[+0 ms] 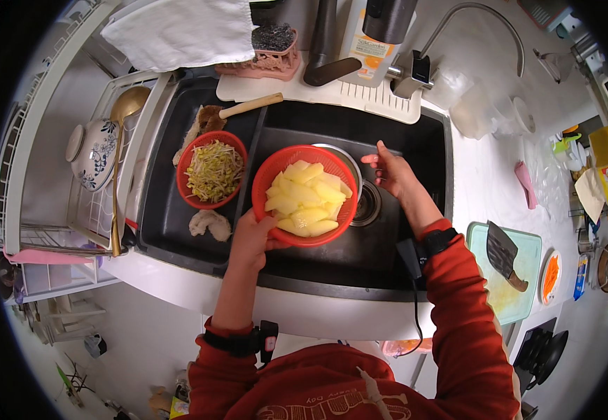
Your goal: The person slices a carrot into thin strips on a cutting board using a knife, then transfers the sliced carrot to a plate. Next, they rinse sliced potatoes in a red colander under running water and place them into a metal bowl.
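Fingers [258,231] gripping potato colander [306,196], sprout bowl [211,169] beside

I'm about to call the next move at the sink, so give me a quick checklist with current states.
1. Left hand grips red colander rim: ok.
2. Potato pieces all inside colander: ok.
3. Right hand empty, open over sink: ok.
4. Metal bowl under colander, contents: cannot tell.
5. Tap running: cannot tell.
6. Bean sprout colander apart from potato colander: ok.
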A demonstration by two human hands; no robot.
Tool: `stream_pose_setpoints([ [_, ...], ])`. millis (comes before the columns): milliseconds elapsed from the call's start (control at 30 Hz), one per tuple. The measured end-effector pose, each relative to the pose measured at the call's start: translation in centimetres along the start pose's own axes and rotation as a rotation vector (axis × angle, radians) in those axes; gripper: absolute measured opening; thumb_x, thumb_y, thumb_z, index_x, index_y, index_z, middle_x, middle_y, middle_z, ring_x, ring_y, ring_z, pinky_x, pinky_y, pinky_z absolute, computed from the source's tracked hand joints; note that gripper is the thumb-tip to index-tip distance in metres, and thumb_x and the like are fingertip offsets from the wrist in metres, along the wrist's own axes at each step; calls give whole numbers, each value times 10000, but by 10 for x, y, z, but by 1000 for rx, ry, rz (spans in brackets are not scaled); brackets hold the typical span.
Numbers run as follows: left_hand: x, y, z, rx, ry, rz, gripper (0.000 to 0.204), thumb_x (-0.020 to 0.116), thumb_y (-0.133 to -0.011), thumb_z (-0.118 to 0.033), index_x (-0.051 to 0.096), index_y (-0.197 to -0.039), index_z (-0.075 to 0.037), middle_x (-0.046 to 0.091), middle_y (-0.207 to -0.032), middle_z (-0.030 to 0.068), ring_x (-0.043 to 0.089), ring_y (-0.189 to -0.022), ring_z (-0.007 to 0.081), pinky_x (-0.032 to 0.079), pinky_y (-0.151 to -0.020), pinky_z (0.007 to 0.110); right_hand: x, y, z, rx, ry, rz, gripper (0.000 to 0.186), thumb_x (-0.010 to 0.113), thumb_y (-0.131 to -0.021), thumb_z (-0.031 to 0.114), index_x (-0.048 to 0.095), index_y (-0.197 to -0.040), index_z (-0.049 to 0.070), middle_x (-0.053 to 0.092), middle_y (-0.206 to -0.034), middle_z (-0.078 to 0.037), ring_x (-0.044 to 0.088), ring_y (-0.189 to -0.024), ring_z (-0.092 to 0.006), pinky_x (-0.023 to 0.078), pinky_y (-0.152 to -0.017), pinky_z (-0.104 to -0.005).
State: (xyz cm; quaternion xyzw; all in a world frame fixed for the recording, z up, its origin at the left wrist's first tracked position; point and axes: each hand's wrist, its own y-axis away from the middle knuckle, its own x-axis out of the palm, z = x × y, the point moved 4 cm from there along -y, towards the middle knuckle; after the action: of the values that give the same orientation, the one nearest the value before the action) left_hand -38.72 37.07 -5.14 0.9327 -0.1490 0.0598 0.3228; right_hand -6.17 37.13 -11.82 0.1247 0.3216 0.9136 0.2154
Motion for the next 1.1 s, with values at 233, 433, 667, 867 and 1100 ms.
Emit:
stream_pose_setpoints([
  [233, 10, -5, -6, 20, 25, -40, 296, 523, -884, -88, 514, -1168, -6, 631, -1024, 139, 667, -798, 221, 580, -588, 323, -23, -21, -24, -267, 1496, -385, 416, 658, -719, 451, 725, -926, 96, 637, -1100, -149, 571, -1047, -282, 437, -866, -377],
  [433, 14, -7, -8, 13, 64, -19, 352, 506, -847, -90, 505, -1194, -32, 623, -1064, 105, 656, -870, 228, 576, -630, 356, -33, -32, -38, -109, 1253, -101, 343, 600, -768, 385, 723, -956, 126, 685, -963, -65, 607, -883, -211, 468, -786, -356],
  [667, 15, -2, -17, 18, 169, -37, 343, 472, -853, -94, 502, -1184, -8, 620, -1074, 129, 662, -839, 237, 573, -609, 351, -30, -18, -36, 205, -146, 29, 280, 498, -895, 279, 706, -819, 108, 691, -781, 28, 474, -596, -73, 443, -566, -268],
  [867, 15, 3, -39, 89, 150, -26, 358, 473, -856, -93, 488, -1200, 4, 623, -1076, 134, 664, -834, 230, 575, -606, 347, -18, -14, -27, -7, 79, -69, 235, 638, -835, 278, 670, -711, 82, 678, -732, 4, 489, -515, -110, 436, -501, -300],
  [1100, 21, 4, -61, 113, 91, 10, 350, 486, -861, -95, 491, -1192, 18, 632, -1058, 143, 673, -817, 232, 583, -604, 339, 70, -15, -41, -593, 1316, 232, 822, 816, -630, 162, 418, -1342, 54, 503, -1287, -197, 496, -1195, -328, 416, -1004, -365],
])
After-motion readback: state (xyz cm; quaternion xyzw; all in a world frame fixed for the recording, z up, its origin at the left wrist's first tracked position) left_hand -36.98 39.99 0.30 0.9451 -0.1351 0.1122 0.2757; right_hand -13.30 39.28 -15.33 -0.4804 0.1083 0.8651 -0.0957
